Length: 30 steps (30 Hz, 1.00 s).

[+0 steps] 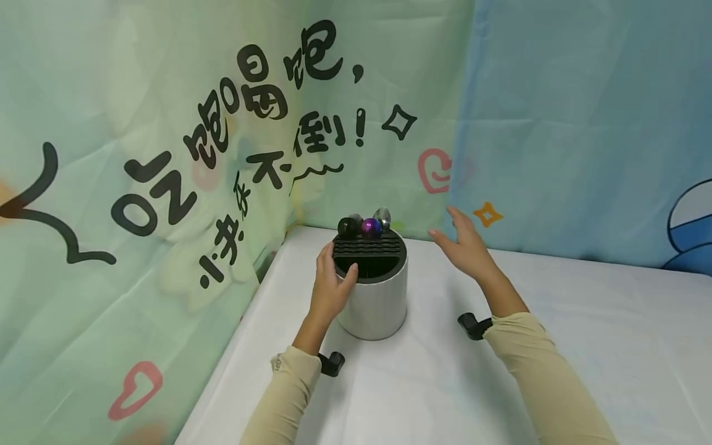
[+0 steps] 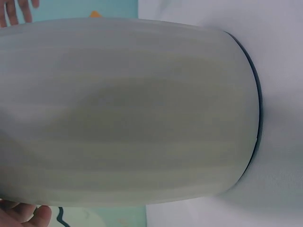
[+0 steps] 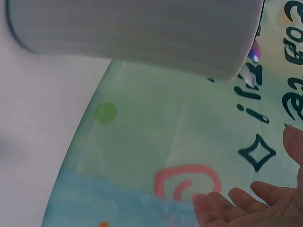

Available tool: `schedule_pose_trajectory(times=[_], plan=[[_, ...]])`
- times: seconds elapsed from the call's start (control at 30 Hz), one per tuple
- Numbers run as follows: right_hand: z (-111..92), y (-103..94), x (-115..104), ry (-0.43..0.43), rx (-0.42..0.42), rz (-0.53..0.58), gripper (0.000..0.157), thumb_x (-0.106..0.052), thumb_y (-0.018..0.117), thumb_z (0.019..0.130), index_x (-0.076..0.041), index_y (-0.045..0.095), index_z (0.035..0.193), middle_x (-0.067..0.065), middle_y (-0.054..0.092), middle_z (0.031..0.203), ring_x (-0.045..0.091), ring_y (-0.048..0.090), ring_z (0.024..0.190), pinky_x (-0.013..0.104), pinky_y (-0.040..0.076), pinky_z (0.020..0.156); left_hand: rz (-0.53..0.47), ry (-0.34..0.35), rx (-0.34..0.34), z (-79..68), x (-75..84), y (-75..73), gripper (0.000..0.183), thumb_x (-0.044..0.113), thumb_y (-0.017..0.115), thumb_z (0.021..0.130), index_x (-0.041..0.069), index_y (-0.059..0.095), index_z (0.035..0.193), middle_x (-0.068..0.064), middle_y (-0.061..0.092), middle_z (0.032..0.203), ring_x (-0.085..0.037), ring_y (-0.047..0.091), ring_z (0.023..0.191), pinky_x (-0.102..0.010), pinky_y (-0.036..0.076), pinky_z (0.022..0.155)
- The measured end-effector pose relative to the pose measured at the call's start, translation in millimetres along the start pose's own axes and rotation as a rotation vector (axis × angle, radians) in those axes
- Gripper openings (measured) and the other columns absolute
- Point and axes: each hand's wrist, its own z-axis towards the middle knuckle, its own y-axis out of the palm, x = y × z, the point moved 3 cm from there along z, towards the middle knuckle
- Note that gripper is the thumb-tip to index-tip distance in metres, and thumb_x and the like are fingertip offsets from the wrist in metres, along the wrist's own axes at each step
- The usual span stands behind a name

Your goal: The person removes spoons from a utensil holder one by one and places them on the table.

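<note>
A white cylindrical utensil holder (image 1: 374, 309) stands upright on the table, its black top (image 1: 369, 247) having ridged slots at the back and an open compartment in front. Rounded shiny ends stick up from the slots: a dark one (image 1: 348, 227), a purple-blue one (image 1: 371, 228) and a silver spoon-like one (image 1: 382, 216). My left hand (image 1: 329, 285) lies along the holder's left side, fingers extended near the rim and thumb in front of it. To the right and apart from the holder, my right hand (image 1: 466, 247) is raised with spread fingers, holding nothing. In the left wrist view the holder's wall (image 2: 142, 109) fills most of the frame.
A white cloth covers the table (image 1: 423, 395). Behind it hangs a blue printed backdrop (image 1: 567, 123), with a green one (image 1: 139, 296) carrying black lettering on the left. Each wrist wears a black camera mount, the right one (image 1: 473, 326) lying below the cuff.
</note>
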Motion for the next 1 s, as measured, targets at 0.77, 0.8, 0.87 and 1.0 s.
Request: schedule_pose_trajectory(times=[0.77, 0.8, 0.87, 1.0], plan=[[49, 54.0, -27, 0.018, -0.102, 0.102, 0.069, -0.036, 0.041, 0.095, -0.005, 0.008, 0.147, 0.02, 0.015, 0.15, 0.041, 0.02, 0.135, 0.055, 0.024, 0.105, 0.016, 0.003, 0.011, -3.9, -3.1, 5.1, 0.068, 0.036, 0.046, 0.088, 0.0, 0.022, 0.141, -0.017, 0.025, 0.144, -0.031, 0.034, 0.13, -0.049, 0.034, 0.101], [50, 55.5, -27, 0.014, -0.106, 0.101, 0.068, -0.036, 0.041, 0.095, -0.004, 0.009, 0.146, 0.02, 0.016, 0.15, 0.041, 0.021, 0.135, 0.055, 0.024, 0.105, 0.017, 0.005, 0.011, -3.8, -3.1, 4.8, 0.068, 0.036, 0.045, 0.088, 0.0, 0.022, 0.141, -0.017, 0.025, 0.144, -0.031, 0.035, 0.129, -0.049, 0.034, 0.101], [53, 58.5, -28, 0.011, -0.11, 0.096, 0.067, -0.035, 0.041, 0.095, -0.004, 0.01, 0.146, 0.02, 0.019, 0.15, 0.04, 0.022, 0.135, 0.055, 0.024, 0.105, 0.019, 0.005, 0.012, -3.4, -2.6, 3.7, 0.068, 0.035, 0.046, 0.088, 0.0, 0.021, 0.141, -0.018, 0.025, 0.144, -0.031, 0.035, 0.129, -0.049, 0.034, 0.101], [58, 62.4, -29, 0.006, -0.1, 0.074, 0.063, -0.034, 0.038, 0.096, -0.004, 0.014, 0.146, 0.02, 0.029, 0.146, 0.038, 0.025, 0.134, 0.053, 0.024, 0.106, 0.022, 0.004, 0.021, -1.9, -0.4, 1.0, 0.069, 0.035, 0.046, 0.088, -0.001, 0.022, 0.141, -0.018, 0.026, 0.144, -0.031, 0.035, 0.129, -0.048, 0.034, 0.101]])
